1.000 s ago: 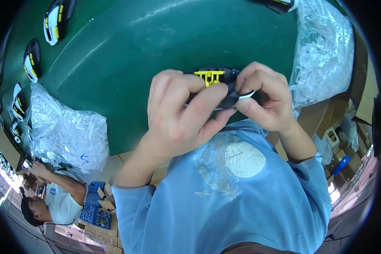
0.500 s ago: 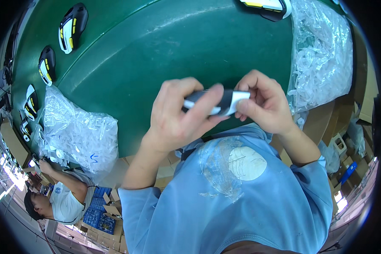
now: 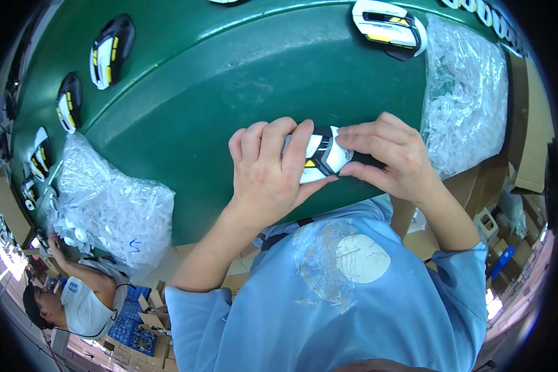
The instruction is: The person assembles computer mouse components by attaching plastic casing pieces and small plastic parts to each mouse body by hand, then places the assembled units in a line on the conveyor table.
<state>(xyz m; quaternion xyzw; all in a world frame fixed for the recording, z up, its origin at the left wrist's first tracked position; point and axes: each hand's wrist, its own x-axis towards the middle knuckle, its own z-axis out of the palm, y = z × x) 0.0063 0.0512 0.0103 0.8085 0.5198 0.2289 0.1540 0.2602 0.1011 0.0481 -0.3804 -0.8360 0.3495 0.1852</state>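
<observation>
Between my hands, over the near part of the green table [image 3: 242,99], is a rounded plastic shell [image 3: 320,150], shaped like a computer mouse, in white, black and yellow. My left hand [image 3: 270,164] grips its left end, fingers across the top and thumb along the near side; that end is mostly covered. With thumb and fingertips, my right hand [image 3: 387,152] pinches the white right end. The patterned top faces up. A similar shell [image 3: 389,28] lies beyond my right hand.
More such shells, like the black-sided one [image 3: 111,53], line the table's left. A clear bag of translucent pieces [image 3: 121,198] lies at left, another bag [image 3: 468,99] at right. Cardboard boxes [image 3: 533,130] stand beyond the right edge. A co-worker [image 3: 74,304] is at lower left.
The shell has turned so its patterned top shows. My left fingers now lie across it, and my right fingers have straightened onto its white end. At top right, the other shell shows more fully.
</observation>
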